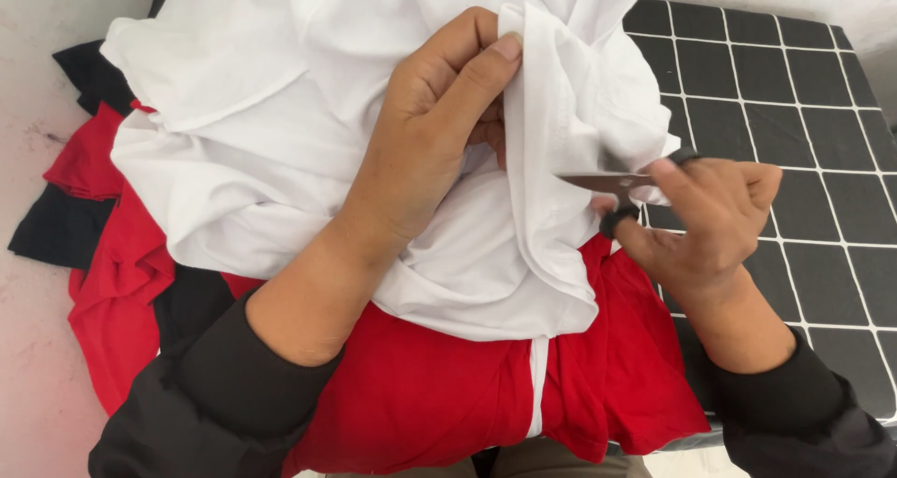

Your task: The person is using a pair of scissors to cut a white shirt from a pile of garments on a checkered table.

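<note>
My left hand (pixel 434 132) pinches a raised fold of a white garment (pixel 280 132) between thumb and fingers, holding the edge up. My right hand (pixel 710 221) grips small scissors (pixel 607 186) with black handles. Their metal blades point left and touch the side of the white fold just below my left fingers. The white garment is bunched on top of a red garment (pixel 420 385) that has a white stripe down its lower part. Both my arms wear black sleeves.
Black cloth (pixel 65 226) and more red cloth (pixel 112 282) lie to the left on a pale pinkish surface (pixel 37 375). A black surface with a white grid pattern (pixel 794 95) spreads under the pile at the right.
</note>
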